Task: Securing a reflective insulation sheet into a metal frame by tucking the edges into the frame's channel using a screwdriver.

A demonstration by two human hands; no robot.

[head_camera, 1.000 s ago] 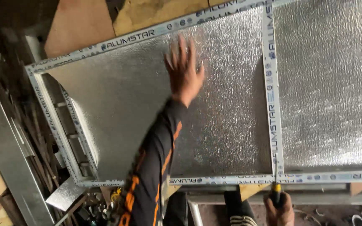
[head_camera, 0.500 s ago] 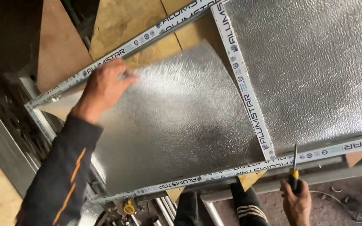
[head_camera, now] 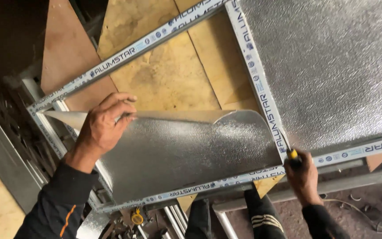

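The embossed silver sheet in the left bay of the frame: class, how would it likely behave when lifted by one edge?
Probably floppy: the embossed sheet curls over where the left hand lifts its edge. Likely light, since one hand raises it. It may crease easily, as its corner already folds near the frame's middle bar.

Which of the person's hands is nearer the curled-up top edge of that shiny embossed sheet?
Left. The left hand grips the sheet's lifted top edge near its left corner. The right hand holds a yellow-handled screwdriver at the frame's lower corner, beside the sheet's right side.
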